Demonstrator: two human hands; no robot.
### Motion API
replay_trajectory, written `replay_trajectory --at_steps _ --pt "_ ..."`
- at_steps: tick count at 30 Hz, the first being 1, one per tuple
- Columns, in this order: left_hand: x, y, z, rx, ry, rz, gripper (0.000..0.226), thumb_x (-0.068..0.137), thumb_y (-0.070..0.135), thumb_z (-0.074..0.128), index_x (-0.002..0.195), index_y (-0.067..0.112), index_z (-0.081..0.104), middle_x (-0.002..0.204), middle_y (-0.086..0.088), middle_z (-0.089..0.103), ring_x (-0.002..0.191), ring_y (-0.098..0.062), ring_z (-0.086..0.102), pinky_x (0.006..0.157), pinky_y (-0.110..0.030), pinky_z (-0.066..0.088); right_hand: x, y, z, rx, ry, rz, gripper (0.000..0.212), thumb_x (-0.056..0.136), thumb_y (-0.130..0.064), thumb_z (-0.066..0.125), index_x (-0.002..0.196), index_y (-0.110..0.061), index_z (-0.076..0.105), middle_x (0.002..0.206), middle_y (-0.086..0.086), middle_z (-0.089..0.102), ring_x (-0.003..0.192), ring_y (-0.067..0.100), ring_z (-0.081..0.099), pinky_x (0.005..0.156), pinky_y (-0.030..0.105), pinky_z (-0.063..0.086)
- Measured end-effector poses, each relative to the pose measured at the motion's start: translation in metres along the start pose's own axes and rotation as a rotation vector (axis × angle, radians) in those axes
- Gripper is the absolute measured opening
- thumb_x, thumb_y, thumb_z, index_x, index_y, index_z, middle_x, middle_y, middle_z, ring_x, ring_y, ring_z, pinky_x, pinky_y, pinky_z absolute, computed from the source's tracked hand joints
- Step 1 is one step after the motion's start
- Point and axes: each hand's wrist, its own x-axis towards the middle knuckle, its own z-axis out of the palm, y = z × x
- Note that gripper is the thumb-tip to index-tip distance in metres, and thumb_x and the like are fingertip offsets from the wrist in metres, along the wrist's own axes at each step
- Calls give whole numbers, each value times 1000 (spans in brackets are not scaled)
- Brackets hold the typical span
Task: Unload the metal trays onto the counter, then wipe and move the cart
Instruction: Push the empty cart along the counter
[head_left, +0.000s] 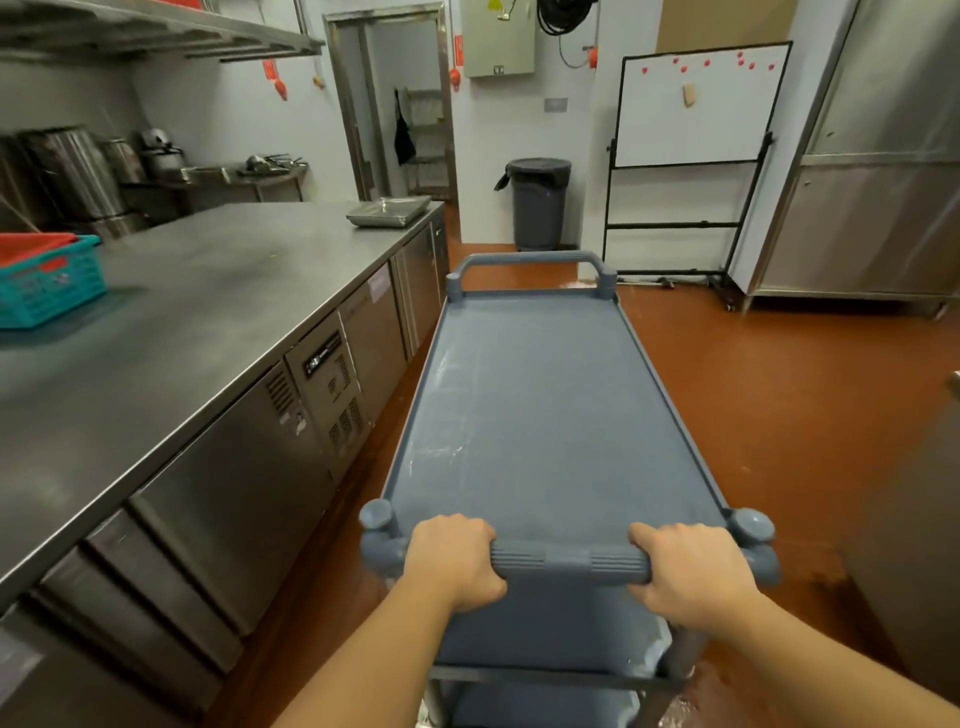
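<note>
A grey-blue plastic cart (540, 395) stands lengthwise in front of me, its top shelf bare. My left hand (453, 561) grips the left end of the near handle bar (569, 562). My right hand (691, 569) grips the right end of the same bar. A stack of metal trays (388, 212) lies at the far corner of the steel counter (197, 322) on my left. The cart runs alongside the counter's front, with a narrow strip of floor between them.
A teal basket (49, 283) with a red one inside sits at the counter's left. Ahead stand a grey bin (537, 205), a wheeled whiteboard (693, 156) and an open doorway (410, 104). A steel cabinet (872, 171) is at right. The red-brown floor (779, 384) lies open to the right.
</note>
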Motion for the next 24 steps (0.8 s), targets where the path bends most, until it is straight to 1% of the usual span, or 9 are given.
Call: replay_trajectory --at_steps 2,6,9,11,15,16,18,21,24 --pt "-20 -10 4 -11 -15 -3 31 72 44 59 93 22 65 91 -3 69 86 -27 64 71 -32 50 -12 -17 0 -23 12 7 37 78 -62 43 91 -28 43 85 -3 65 83 22 65 60 31 40" --pt "-69 -26 11 -11 -32 10 30 73 40 59 95 20 64 94 -5 68 89 -29 64 69 -32 44 -43 -57 -2 -75 -15 15 38 77 -64 41 89 -29 38 90 -1 67 85 22 66 60 31 40" --pt "-99 -35 16 -18 -3 18 29 72 38 59 94 19 64 95 -7 68 90 -32 64 70 -32 44 -59 -77 -6 -100 11 13 42 74 -64 42 93 -27 43 92 -2 68 88 21 66 64 32 43" --pt "-123 -42 20 -27 -27 14 29 72 36 59 93 17 64 96 -9 68 90 -33 64 69 -33 43 -74 -94 -8 -110 -24 21 44 73 -64 42 96 -26 46 94 -3 68 89 20 66 65 32 44" --pt "-158 -55 27 -20 -15 -1 32 75 37 59 98 16 64 100 -10 68 93 -34 63 71 -34 43 -90 -119 -10 -101 -16 -10 47 72 -67 38 93 -26 45 89 -2 68 84 19 66 64 31 46" --pt "-166 -57 28 -37 -28 -14 31 75 37 59 98 17 64 101 -10 68 94 -34 63 72 -34 43 -96 -127 -11 -86 -36 5 46 72 -66 38 92 -26 45 89 -2 68 84 20 66 65 31 47" --pt "-177 -63 29 -21 -38 -36 31 76 36 59 100 17 64 103 -10 68 96 -34 63 75 -34 44 -100 -139 -12 -53 -5 -7 43 71 -65 40 89 -26 42 90 -2 69 86 21 66 64 31 45" --pt "-195 -72 33 -16 -2 -65 31 75 38 58 98 18 64 100 -8 68 93 -32 63 70 -34 42 -105 -153 -18 -86 5 -59 40 75 -65 39 89 -28 40 90 -4 68 85 18 66 61 29 42" --pt "-215 -72 38 -6 14 -106 31 75 42 58 96 20 63 96 -5 68 90 -30 63 67 -32 40 -116 -161 -20 -66 -8 -71 38 76 -63 41 89 -29 45 89 -5 67 83 17 66 59 28 41"
